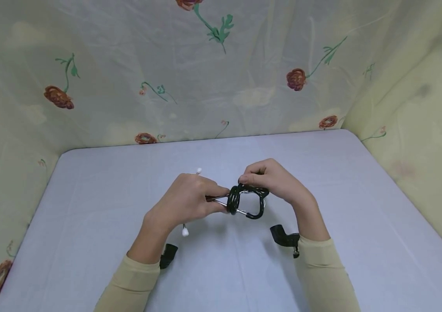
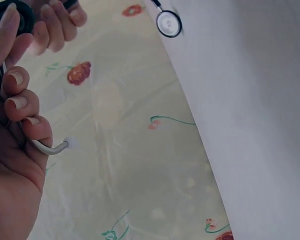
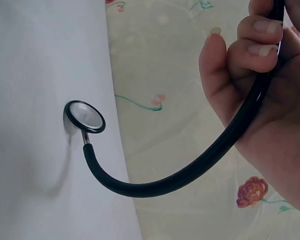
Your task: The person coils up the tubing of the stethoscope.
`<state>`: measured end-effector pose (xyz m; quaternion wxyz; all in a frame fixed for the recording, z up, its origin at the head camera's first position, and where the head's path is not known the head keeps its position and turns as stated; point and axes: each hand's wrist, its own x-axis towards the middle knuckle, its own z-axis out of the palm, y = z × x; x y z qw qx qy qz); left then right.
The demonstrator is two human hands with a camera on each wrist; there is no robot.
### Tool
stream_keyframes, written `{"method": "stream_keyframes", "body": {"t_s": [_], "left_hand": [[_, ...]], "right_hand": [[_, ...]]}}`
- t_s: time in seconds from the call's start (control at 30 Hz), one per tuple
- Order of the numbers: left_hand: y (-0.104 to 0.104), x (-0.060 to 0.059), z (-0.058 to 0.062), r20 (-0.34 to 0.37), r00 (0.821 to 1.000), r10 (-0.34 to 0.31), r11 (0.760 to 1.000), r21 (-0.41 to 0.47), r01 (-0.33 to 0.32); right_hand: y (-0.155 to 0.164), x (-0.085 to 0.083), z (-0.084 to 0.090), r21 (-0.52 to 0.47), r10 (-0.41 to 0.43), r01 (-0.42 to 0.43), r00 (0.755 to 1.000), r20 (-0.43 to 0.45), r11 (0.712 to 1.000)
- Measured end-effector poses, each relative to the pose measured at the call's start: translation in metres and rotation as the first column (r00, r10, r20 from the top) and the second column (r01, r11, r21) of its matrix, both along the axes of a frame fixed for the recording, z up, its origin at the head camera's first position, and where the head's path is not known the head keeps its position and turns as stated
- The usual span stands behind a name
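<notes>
A stethoscope (image 1: 233, 201) with black tubing is held between both hands above the table. My left hand (image 1: 189, 197) grips its metal ear tubes; white ear tips (image 1: 185, 232) stick out on either side of that hand. Black tubing is wound in several turns around the metal part just beyond the left fingers. At the top of these coils, my right hand (image 1: 273, 180) pinches the tubing between thumb and fingers. In the right wrist view, the tubing (image 3: 155, 189) curves from the right hand (image 3: 270, 85) to a round silver chestpiece (image 3: 87, 117), which I cannot make out in the head view.
A white-covered table (image 1: 221, 277) lies under the hands. Flower-patterned cloth (image 1: 221, 86) hangs behind it and at the sides. Black camera mounts (image 1: 283, 236) sit at both wrists, by the beige sleeves (image 1: 324, 273).
</notes>
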<state>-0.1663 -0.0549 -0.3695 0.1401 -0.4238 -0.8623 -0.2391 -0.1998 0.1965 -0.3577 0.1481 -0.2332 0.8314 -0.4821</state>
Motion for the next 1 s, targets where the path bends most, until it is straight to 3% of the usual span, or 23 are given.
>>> {"method": "stream_keyframes", "body": {"t_s": [0.2, 0.6, 1.0], "left_hand": [[0.001, 0.001, 0.001, 0.021, 0.999, -0.026, 0.998, 0.062, 0.025], [-0.002, 0.001, 0.004, 0.072, 0.997, -0.026, 0.987, 0.159, 0.014], [-0.005, -0.002, 0.003, 0.091, 0.992, 0.091, 0.968, 0.226, -0.109]], "right_hand": [[0.001, -0.003, -0.003, -0.074, 0.025, -0.024, 1.000, 0.013, 0.997], [-0.002, -0.001, 0.000, -0.127, -0.063, 0.065, 0.998, 0.017, 0.990], [-0.013, -0.002, 0.002, -0.132, -0.173, 0.172, 0.985, 0.001, 0.976]]}}
